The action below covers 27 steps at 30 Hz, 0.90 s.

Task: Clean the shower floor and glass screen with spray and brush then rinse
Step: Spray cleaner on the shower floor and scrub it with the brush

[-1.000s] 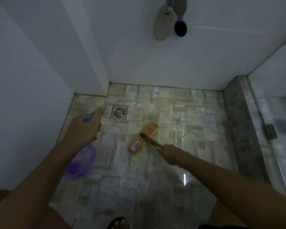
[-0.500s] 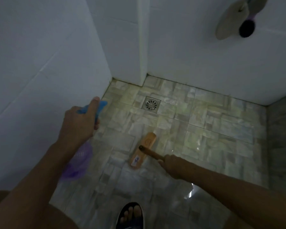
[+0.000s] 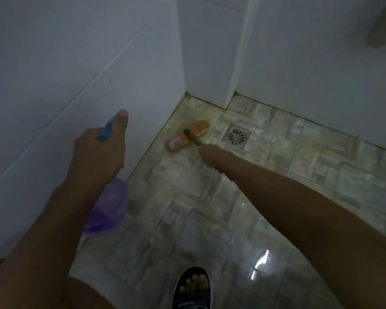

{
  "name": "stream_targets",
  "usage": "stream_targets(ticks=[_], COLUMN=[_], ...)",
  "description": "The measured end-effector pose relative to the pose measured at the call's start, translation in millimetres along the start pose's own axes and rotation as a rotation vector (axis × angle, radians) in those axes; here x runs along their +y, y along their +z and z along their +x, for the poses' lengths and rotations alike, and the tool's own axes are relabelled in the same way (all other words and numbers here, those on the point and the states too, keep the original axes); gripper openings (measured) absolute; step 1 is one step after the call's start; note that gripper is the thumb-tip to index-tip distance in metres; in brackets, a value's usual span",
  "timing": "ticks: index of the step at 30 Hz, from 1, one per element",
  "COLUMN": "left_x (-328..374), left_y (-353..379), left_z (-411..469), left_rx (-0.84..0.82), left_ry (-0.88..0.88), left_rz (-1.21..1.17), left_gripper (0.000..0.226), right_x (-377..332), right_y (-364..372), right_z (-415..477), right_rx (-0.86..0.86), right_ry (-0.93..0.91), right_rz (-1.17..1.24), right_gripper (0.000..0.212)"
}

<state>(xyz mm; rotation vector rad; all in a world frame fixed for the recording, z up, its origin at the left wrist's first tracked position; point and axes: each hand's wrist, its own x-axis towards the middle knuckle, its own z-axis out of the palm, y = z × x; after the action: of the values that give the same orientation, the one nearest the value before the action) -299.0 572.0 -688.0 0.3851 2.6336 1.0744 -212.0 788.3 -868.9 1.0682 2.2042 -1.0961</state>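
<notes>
Spray bottle (image 3: 107, 210) sits in the left hand (image 3: 98, 157), fingers wrapped round its neck, body half hidden under the wrist. Brush (image 3: 187, 136) is down on the shower floor (image 3: 299, 157) by the wall (image 3: 76, 63), bristles hidden, right hand (image 3: 212, 158) gripping its handle, drain (image 3: 236, 136) just beside.

Single head-worn wide-angle view, looking forward and down from high above into shower corner. White wall (image 3: 76, 63) filling upper left, tiled floor (image 3: 187, 219) running lower centre to right. Left hand (image 3: 98, 152) gripping spray bottle (image 3: 107, 208) sitting closest, centre-left; right hand (image 3: 211, 156) gripping brush (image 3: 181, 139) reaching farther, by drain (image 3: 236, 136) upper centre. Own foot (image 3: 193, 286) showing at bottom edge.
</notes>
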Motion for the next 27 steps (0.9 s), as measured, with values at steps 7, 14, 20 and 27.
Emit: stream_targets(ticks=[7, 14, 20, 27], left_x=[0, -23, -24, -31], left_y=[-13, -33, -42, -56], left_z=[13, 4, 3, -2], left_rx=[0.04, 0.099, 0.121, 0.137], left_ry=[-0.103, -0.124, -0.111, -0.136], left_rz=[-0.059, -0.016, -0.046, -0.034], left_gripper=[0.085, 0.086, 0.087, 0.088], right_x=[48, -1, -39, 25], right_y=[15, -38, 33, 20], right_z=[-28, 43, 28, 12], right_rx=[-0.116, 0.142, -0.04, -0.033], right_ry=[-0.076, 0.103, -0.161, -0.117], right_rz=[-0.367, -0.003, -0.157, -0.291], right_gripper=[0.058, 0.046, 0.046, 0.057])
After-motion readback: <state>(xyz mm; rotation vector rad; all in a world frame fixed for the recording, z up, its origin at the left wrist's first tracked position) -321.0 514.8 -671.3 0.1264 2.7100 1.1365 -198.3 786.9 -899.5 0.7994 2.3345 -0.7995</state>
